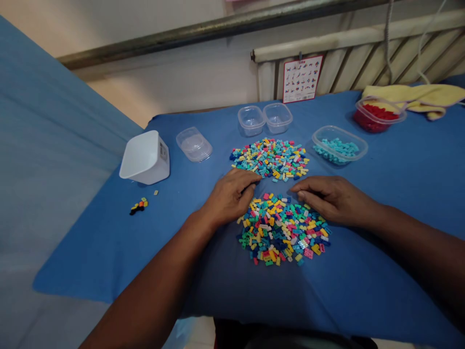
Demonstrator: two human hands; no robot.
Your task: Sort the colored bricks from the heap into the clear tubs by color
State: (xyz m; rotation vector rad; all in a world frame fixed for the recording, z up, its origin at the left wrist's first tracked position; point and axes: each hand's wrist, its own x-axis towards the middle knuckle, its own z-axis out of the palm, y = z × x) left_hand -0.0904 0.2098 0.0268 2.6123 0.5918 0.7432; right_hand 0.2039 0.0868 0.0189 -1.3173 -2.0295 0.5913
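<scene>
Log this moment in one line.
left hand: beside far brick pile; right hand: beside near brick pile; grasp: unclear; turquoise bricks: in clear tub; red bricks: in second tub

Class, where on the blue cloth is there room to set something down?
Bare patches: between the white bin and left hand; between the red pieces and right forearm. Crowded: the middle, with the far brick pile and near brick pile.

Hanging card (pixel 302 81) with illegibly small print

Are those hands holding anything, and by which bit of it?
Can't tell: nothing clearly shows in the left hand or the right hand, but something tiny could be hidden.
</scene>
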